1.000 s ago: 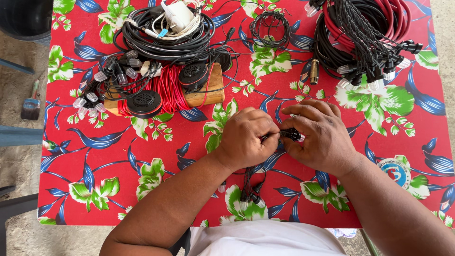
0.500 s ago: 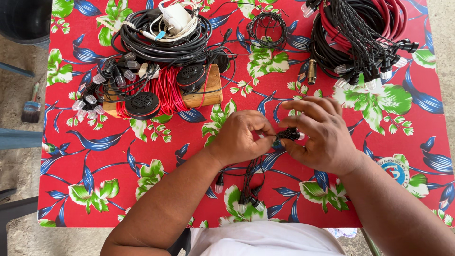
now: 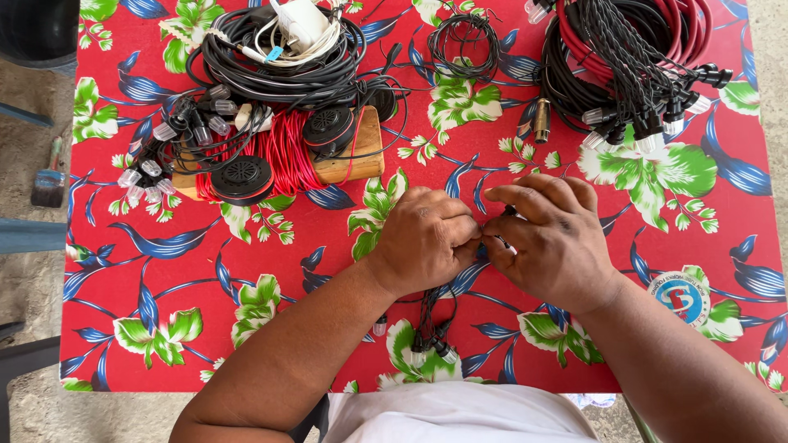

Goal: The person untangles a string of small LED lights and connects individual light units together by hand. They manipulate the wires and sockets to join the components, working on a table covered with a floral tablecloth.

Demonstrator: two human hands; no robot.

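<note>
Head view shows the left hand (image 3: 427, 238) and right hand (image 3: 552, 238) meeting knuckle to knuckle, fingers pinched on a small black socket (image 3: 502, 243) between them, its wire strand (image 3: 428, 316) trailing toward the person.

- A round printed emblem (image 3: 683, 295) sits on the tablecloth (image 3: 246, 328) at the lower right of the frame, just right of the right forearm: a blue ring around a white centre with a red mark in the middle; its lettering is too small to tell
- No packages, signs or screens show anywhere else in the frame; the rest of the red cloth carries only green leaves and blue birds
</note>
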